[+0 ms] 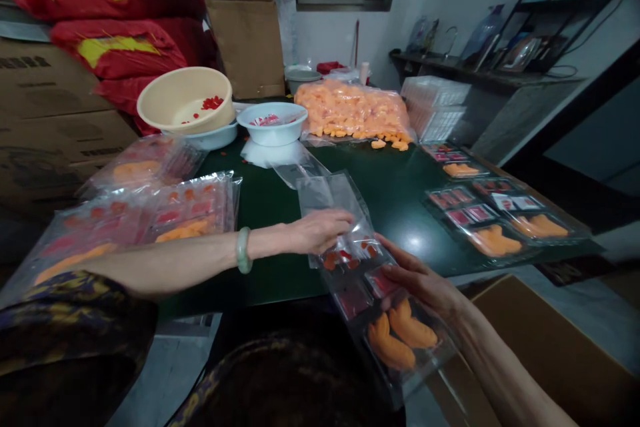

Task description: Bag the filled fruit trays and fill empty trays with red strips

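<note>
Fingers (345, 216) of the left hand (315, 232) drawn close together at the upper end of a clear pack (364, 282); we cannot tell whether they pinch the film. The right hand (423, 285) grips the same pack by its right side, thumb across the front. We see the pack slanting over the near edge of the green desk (270, 210), its lower end past that edge; inside, small red pieces (345, 255) sit above flat red packets (353, 300), orange pieces (390, 347) lowest. Left on the desk we note filled packs (193, 203) lying overlapped; right, more finished-looking packs (493, 220). Along the back: a beige basin (170, 97), a pale blue bowl (275, 130), and a bulky clear bag (353, 109) of orange pieces, a few loose beside it.
</note>
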Demonstrator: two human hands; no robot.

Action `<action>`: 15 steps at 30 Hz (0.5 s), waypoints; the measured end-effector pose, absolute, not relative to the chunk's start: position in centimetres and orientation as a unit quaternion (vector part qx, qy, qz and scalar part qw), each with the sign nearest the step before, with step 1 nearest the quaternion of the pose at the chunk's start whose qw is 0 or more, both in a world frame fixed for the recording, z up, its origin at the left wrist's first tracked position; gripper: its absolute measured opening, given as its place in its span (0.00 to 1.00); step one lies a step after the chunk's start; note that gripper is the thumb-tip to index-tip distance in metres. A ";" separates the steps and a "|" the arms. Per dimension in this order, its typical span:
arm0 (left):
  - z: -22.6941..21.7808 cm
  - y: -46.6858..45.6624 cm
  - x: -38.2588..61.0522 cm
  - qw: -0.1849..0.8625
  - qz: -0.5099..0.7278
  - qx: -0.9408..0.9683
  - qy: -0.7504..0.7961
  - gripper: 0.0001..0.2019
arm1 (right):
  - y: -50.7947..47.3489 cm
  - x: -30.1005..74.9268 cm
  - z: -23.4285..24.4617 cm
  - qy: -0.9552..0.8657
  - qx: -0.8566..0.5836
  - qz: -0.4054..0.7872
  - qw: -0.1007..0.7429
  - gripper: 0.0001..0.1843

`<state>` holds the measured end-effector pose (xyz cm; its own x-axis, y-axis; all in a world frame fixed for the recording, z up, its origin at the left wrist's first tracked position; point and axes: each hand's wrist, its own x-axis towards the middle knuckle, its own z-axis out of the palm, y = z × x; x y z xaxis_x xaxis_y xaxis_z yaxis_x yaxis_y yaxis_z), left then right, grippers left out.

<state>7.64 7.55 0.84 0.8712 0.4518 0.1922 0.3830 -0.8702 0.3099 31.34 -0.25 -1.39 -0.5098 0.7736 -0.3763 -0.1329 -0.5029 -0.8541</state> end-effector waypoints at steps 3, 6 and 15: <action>0.2 6.9 7.2 0.075 0.134 0.896 0.417 0.07 | -0.5 31.5 -2.3 -0.381 -0.367 0.778 0.339 0.45; -0.7 6.8 6.8 0.124 0.088 0.820 0.552 0.13 | -1.0 31.3 -3.1 -0.347 -0.344 0.780 0.391 0.41; -2.3 6.7 6.6 0.431 0.157 0.726 0.512 0.21 | -0.7 31.0 -4.7 -0.298 -0.249 0.768 0.510 0.38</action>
